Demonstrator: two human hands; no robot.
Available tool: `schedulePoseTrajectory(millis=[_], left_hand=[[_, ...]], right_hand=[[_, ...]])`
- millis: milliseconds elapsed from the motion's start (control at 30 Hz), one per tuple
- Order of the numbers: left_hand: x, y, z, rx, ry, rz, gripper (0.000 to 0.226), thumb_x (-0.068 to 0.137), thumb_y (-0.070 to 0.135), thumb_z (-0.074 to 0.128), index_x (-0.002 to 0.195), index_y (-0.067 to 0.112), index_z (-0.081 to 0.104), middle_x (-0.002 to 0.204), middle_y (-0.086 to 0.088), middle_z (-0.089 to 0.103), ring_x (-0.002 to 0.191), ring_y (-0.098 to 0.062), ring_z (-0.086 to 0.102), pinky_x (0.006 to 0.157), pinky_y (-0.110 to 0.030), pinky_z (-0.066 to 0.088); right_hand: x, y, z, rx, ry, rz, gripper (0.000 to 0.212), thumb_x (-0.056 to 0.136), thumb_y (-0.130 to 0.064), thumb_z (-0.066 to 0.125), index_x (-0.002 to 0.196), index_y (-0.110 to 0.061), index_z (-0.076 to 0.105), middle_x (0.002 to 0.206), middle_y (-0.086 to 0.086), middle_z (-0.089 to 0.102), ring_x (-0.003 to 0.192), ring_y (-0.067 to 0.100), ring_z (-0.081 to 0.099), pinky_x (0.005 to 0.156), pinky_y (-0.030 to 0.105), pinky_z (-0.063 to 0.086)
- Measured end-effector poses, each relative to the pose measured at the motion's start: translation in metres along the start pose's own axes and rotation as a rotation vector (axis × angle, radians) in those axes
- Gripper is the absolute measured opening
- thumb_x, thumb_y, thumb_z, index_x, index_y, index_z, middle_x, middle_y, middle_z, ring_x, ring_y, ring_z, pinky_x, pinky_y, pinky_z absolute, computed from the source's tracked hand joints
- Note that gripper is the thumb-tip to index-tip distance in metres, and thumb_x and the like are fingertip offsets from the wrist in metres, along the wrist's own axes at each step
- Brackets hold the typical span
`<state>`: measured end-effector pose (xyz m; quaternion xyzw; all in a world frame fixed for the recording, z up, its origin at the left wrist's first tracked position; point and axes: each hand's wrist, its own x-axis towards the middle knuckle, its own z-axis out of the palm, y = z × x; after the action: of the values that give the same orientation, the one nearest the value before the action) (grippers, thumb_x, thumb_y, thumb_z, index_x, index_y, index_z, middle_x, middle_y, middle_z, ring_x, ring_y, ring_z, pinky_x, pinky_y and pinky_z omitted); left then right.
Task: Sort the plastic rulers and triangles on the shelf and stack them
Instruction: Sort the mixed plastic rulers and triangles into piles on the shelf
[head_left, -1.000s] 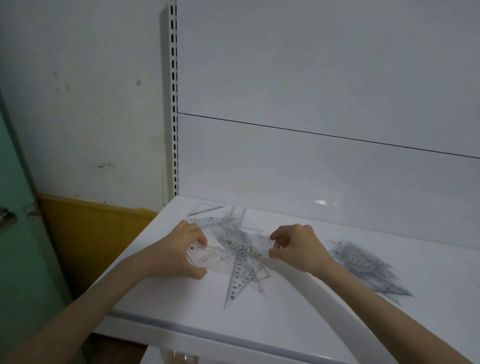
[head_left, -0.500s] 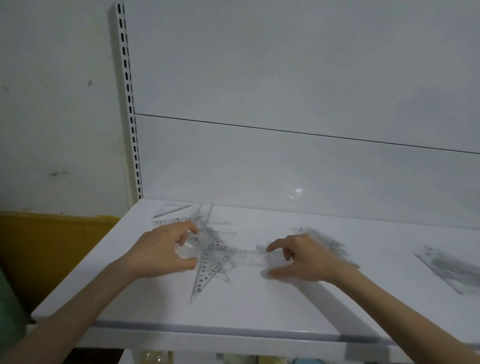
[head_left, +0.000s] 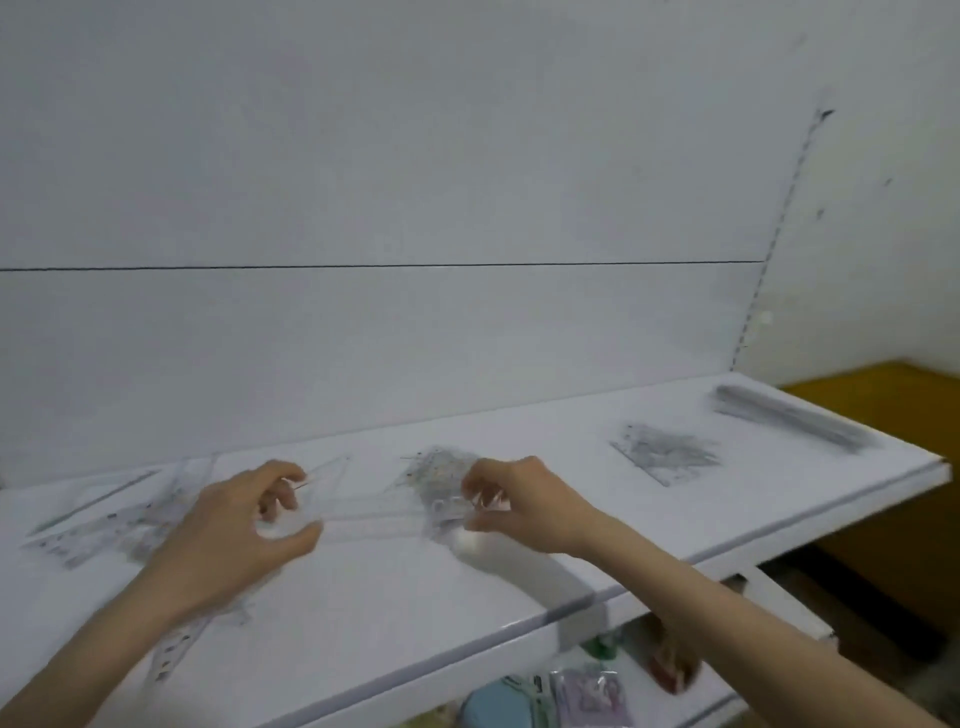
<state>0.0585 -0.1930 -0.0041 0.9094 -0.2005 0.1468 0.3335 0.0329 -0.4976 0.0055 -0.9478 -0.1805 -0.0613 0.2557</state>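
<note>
Clutter of clear plastic rulers and triangles (head_left: 104, 525) lies criss-crossed at the left end of the white shelf (head_left: 389, 597), one long piece running out from under the left forearm toward the front edge. The left hand (head_left: 234, 530) sits over this heap, its fingers (head_left: 283, 470) curled and its thumb below, pinching the left end of a clear ruler (head_left: 374, 512). That ruler spans the gap between both hands, roughly parallel to the shelf front; blur hides whether it rests on the shelf or is lifted off it. The right hand (head_left: 524, 504) pinches its right end with bent fingers (head_left: 480, 475) and thumb. Just behind this hand is a small loose pile of triangles (head_left: 436, 467). Further right, well apart, lies a flat triangle stack (head_left: 665, 449), then a ruler stack (head_left: 789, 421) near the shelf's right end. Coloured packets (head_left: 592, 691) show on a lower shelf.
</note>
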Motion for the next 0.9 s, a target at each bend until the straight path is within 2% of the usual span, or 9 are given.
schedulePoseTrajectory(millis=[100,200,267,333,467,533,667,833,900], left_hand=[[0.032,0.040,0.032,-0.042,0.033,0.095,0.036,0.059,0.051,0.071,0.089,0.044,0.054,0.093,0.021,0.060,0.073,0.000,0.055,0.062,-0.004,0.036],[0.059,0.085,0.071,-0.087,0.051,0.169,0.043,0.064,0.024,0.086,0.087,0.042,0.054,0.095,0.021,0.057,0.070,0.002,0.052,0.061,-0.003,0.036],[0.076,0.117,0.101,-0.117,0.034,0.194,0.035,0.060,0.047,0.075,0.087,0.041,0.055,0.089,0.013,0.058,0.069,0.000,0.052,0.059,-0.003,0.035],[0.093,0.147,0.139,-0.166,0.012,0.175,0.043,0.052,0.059,0.060,0.088,0.035,0.059,0.077,0.006,0.059,0.068,-0.004,0.052,0.059,-0.004,0.035],[0.130,0.212,0.220,-0.135,-0.082,0.116,0.047,0.068,0.037,0.079,0.109,0.025,0.060,0.086,0.006,0.059,0.066,-0.013,0.055,0.068,-0.023,0.045],[0.146,0.247,0.254,-0.095,-0.127,0.124,0.050,0.066,0.047,0.077,0.109,0.032,0.058,0.089,0.013,0.058,0.071,-0.010,0.056,0.069,-0.031,0.047],[0.161,0.299,0.304,-0.070,-0.181,0.156,0.058,0.052,0.068,0.053,0.104,0.042,0.052,0.092,0.018,0.057,0.080,0.000,0.053,0.068,-0.023,0.042],[0.173,0.318,0.328,-0.011,-0.174,0.106,0.054,0.057,0.060,0.056,0.108,0.042,0.052,0.096,0.020,0.056,0.086,0.004,0.051,0.073,-0.026,0.043],[0.176,0.320,0.329,0.012,-0.160,0.099,0.054,0.057,0.061,0.059,0.107,0.042,0.053,0.096,0.020,0.057,0.086,0.003,0.052,0.074,-0.027,0.044]], right_hand=[[-0.030,0.043,-0.030,-0.002,0.089,0.084,0.025,0.086,-0.033,0.069,0.104,-0.017,0.059,0.098,-0.008,0.064,0.091,0.010,0.061,0.083,0.032,0.050],[-0.063,0.094,-0.061,-0.048,0.151,0.196,0.026,0.088,-0.034,0.065,0.106,-0.016,0.057,0.101,-0.006,0.065,0.091,0.009,0.060,0.082,0.033,0.050],[-0.085,0.131,-0.082,-0.081,0.205,0.270,0.030,0.089,-0.034,0.064,0.111,-0.016,0.056,0.102,-0.004,0.065,0.092,0.011,0.059,0.082,0.032,0.050],[-0.108,0.171,-0.107,-0.085,0.260,0.331,0.035,0.090,-0.034,0.064,0.117,-0.017,0.052,0.097,-0.005,0.064,0.088,0.012,0.058,0.081,0.027,0.049],[-0.160,0.262,-0.159,-0.137,0.352,0.439,0.042,0.091,-0.034,0.062,0.128,-0.023,0.046,0.089,-0.006,0.062,0.083,0.011,0.059,0.080,0.027,0.050],[-0.184,0.309,-0.183,-0.164,0.410,0.523,0.043,0.092,-0.035,0.060,0.132,-0.024,0.047,0.089,-0.006,0.062,0.083,0.010,0.059,0.081,0.029,0.052],[-0.210,0.378,-0.216,-0.248,0.426,0.660,0.042,0.093,-0.036,0.058,0.133,-0.026,0.048,0.095,-0.004,0.064,0.082,0.008,0.058,0.077,0.024,0.051],[-0.187,0.417,-0.220,-0.330,0.397,0.681,0.042,0.094,-0.045,0.052,0.131,-0.025,0.048,0.116,-0.001,0.066,0.099,0.016,0.063,0.086,0.034,0.054],[-0.174,0.421,-0.217,-0.397,0.372,0.652,0.039,0.095,-0.048,0.046,0.124,-0.023,0.051,0.113,-0.002,0.066,0.097,0.016,0.062,0.079,0.029,0.052]])
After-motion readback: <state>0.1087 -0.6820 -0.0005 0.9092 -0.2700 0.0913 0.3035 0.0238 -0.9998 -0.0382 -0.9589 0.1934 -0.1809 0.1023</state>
